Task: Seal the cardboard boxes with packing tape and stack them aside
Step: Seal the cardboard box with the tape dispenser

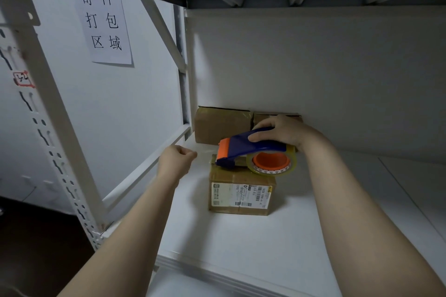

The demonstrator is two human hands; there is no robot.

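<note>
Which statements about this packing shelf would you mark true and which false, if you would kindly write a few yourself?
1. The right hand grips the blue tape dispenser. True.
2. The dispenser is held high above the labelled box. False: its front end sits on that box's top.
3. Two back boxes stand side by side behind the labelled box. True.
4. The left hand lies flat on the labelled box. False: it is to the left of the box, fingers curled, seemingly pinching a clear tape strip drawn from the dispenser.
</note>
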